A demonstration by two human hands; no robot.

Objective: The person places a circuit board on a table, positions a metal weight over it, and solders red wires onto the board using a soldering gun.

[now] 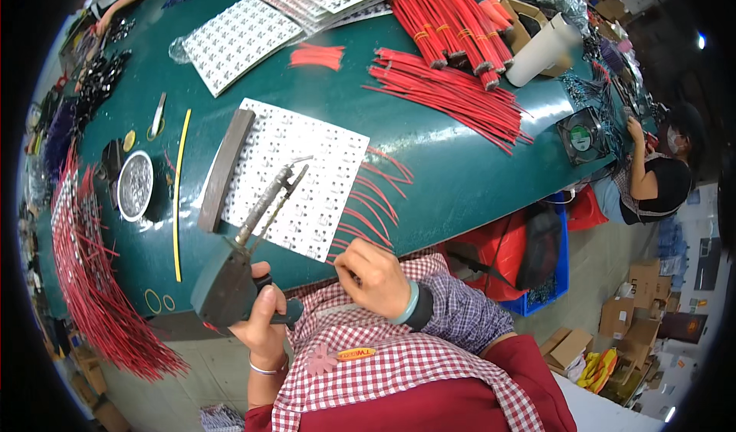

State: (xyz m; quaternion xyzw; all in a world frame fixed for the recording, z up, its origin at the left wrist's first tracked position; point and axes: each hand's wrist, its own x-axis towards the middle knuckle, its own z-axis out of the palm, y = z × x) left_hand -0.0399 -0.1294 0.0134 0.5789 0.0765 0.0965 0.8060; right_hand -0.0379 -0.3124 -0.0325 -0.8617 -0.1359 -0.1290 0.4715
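My left hand [264,317] is wrapped round the handle of a dark soldering gun [222,282]. Its metal tip and a thin feed tube reach up over a white circuit board sheet [307,137] covered in small black marks. Thin red wires [376,194] stick out in a row from the sheet's right edge. At the sheet's near right corner, my right hand [376,279] has its fingers curled together in a pinch on the end of a red wire, mostly hidden by the fingers. A dark bar [226,171] lies along the sheet's left side.
Left of the sheet are a yellow strip [182,194], a metal bowl [136,187] and a large bunch of red wires [100,286]. More board sheets [241,41], loose red wires [452,95] and tied red bundles [452,18] lie farther back. A small fan [581,135] stands right, near a co-worker.
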